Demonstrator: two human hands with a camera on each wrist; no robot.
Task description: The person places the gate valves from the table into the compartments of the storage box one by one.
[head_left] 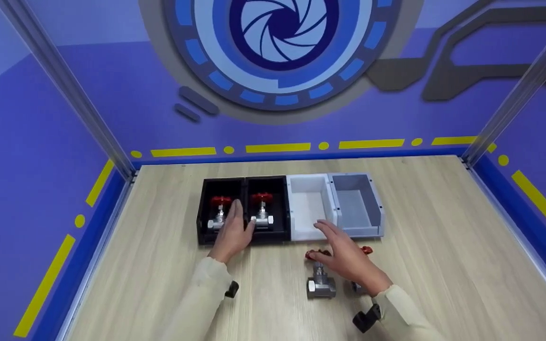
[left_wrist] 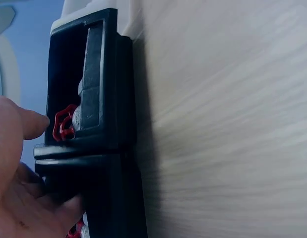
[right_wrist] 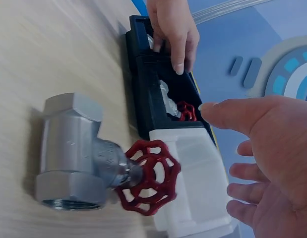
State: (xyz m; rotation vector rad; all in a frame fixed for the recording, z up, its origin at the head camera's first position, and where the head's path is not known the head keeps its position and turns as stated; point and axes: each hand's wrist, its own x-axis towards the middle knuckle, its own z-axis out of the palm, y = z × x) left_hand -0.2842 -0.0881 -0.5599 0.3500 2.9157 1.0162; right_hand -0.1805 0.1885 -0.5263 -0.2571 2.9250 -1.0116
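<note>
Over the front of the left black bin [head_left: 200, 226] my left hand [head_left: 232, 239] reaches in, its fingers extended beside a valve with a red handwheel [head_left: 220, 201]. Nothing shows in its grasp. A second red-wheeled valve [head_left: 262, 219] stands in the adjoining black bin [head_left: 280, 236], near the left thumb. My right hand [head_left: 351, 259] hovers in front of the white bin [head_left: 307, 208], fingers spread and holding nothing. Below its thumb, a metal valve [right_wrist: 71, 148] with a red handwheel [right_wrist: 149, 177] rests on the table. The right hand largely hides another valve [head_left: 367, 249].
A grey bin [head_left: 352, 208] closes the row on the right, joined to the white one. The bins stand on a wood-grain table [head_left: 443, 246]. Blue printed panels [head_left: 112, 94] with metal posts enclose the back and sides.
</note>
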